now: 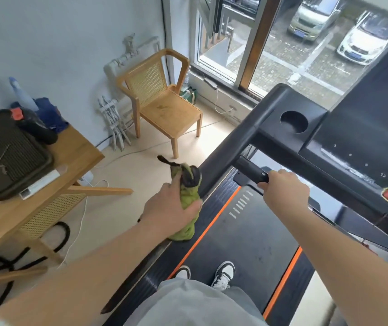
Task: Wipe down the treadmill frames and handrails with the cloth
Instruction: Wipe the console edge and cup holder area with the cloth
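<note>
I stand on a black treadmill with an orange-edged belt [233, 234]. My left hand [171, 210] grips a green cloth [186, 196] wrapped around the end of the left black handrail [226, 158], which slopes up to the console. My right hand [285, 189] curls around the short inner black handle [250, 169] below the console [358, 137]. The rail end under the cloth is hidden.
A wooden chair [164, 102] stands by the wall near the window [280, 43]. A wooden table [54, 175] at left carries a dark tray [7, 151]. Cables lie on the floor [127, 175] beside the treadmill. A cup holder [293, 121] sits in the console's corner.
</note>
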Available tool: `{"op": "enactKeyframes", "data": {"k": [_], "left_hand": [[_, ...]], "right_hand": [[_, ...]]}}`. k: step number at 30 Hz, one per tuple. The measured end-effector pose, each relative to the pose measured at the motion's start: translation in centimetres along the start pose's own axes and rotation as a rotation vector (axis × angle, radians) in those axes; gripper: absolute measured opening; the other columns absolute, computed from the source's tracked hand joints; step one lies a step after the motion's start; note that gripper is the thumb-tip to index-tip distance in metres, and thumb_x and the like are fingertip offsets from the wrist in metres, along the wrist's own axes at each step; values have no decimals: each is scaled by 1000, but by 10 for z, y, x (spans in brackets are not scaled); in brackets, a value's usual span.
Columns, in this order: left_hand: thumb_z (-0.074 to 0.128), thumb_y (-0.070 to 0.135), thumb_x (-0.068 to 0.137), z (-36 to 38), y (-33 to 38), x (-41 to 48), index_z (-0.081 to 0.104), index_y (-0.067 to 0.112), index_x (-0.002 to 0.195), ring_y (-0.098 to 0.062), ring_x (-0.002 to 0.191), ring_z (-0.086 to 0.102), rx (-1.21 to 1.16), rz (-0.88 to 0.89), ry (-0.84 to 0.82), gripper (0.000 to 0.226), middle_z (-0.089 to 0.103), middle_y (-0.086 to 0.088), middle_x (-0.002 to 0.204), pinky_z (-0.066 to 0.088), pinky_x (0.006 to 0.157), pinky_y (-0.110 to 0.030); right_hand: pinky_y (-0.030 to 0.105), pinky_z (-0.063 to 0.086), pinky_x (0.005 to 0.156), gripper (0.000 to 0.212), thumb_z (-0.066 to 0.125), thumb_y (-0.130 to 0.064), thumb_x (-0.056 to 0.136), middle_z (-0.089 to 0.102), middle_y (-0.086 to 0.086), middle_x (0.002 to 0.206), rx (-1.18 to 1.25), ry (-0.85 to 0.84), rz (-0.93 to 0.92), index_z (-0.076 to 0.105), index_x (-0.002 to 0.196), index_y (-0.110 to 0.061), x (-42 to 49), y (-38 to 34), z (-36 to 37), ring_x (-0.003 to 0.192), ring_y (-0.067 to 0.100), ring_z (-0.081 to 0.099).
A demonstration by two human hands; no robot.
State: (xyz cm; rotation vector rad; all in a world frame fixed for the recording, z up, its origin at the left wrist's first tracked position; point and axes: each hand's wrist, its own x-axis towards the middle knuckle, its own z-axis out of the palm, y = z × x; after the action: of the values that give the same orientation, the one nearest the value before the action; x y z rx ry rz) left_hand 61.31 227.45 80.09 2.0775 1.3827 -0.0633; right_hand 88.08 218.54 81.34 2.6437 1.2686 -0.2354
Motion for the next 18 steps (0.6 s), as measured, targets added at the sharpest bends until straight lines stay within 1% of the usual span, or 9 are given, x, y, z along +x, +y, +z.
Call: {"op": "enactKeyframes", "data": {"k": [2,4,6,8,10,12,14,16,18], "left_hand": [[57,72,87,-3,9,25,33,36,150,-25,112,62,-153,-22,-71,76,63,1,126,49,95,-38],[55,75,88,-5,11,36,39,32,148,-26,120,61,-267,-72,-113,75,63,1,132,44,95,-35],[50,79,88,-6,2,19,39,33,147,-27,120,61,-252,-69,-101,75,63,2,131,45,96,-35],[50,80,86,-6,-24,-23,36,43,143,-22,113,64,-194,-10,-48,69,64,9,125,51,95,-39],[53,80,84,-10,-61,-70,35,52,137,-16,109,65,-169,-8,-18,63,63,16,121,53,92,-40],[52,81,84,-15,-91,-105,37,51,136,-16,111,65,-155,-65,-12,61,62,19,121,52,91,-39],[48,79,87,-12,-101,-106,40,44,137,-21,114,65,-118,-121,-22,62,64,13,124,51,91,-38],[44,77,91,-10,-91,-82,45,34,136,-28,113,65,-100,-145,-65,62,67,4,123,50,92,-38],[41,75,94,-11,-75,-49,53,29,130,-28,112,64,-199,-160,-137,60,67,0,123,48,95,-38]], "right_hand": [[37,42,69,28,60,-43,100,53,1,99,78,70,-8,62,109,-16,-6,-9,-2,95,25,51],[40,46,79,25,64,-32,98,61,5,110,154,180,-71,64,112,-11,-20,-28,-1,104,32,57],[40,47,88,24,61,-24,99,64,7,120,349,205,-115,70,116,-9,-40,-54,-1,111,33,58],[35,46,86,24,58,-23,103,64,1,127,528,182,-136,74,116,-11,-62,-76,3,116,28,58],[30,42,84,25,56,-27,104,64,-4,127,600,154,-148,75,116,-15,-77,-87,6,116,22,59],[31,45,90,27,58,-35,103,65,-8,124,700,49,-123,73,121,-21,-85,-91,8,114,18,61],[36,51,95,25,61,-42,99,70,-11,112,819,-57,-60,73,117,-28,-89,-97,8,107,15,65],[36,55,87,20,63,-45,97,71,-12,95,887,-92,-20,73,104,-29,-96,-108,7,92,13,68],[30,52,73,18,67,-45,94,68,-10,84,922,-85,-13,68,91,-28,-106,-121,9,81,9,65]]}}
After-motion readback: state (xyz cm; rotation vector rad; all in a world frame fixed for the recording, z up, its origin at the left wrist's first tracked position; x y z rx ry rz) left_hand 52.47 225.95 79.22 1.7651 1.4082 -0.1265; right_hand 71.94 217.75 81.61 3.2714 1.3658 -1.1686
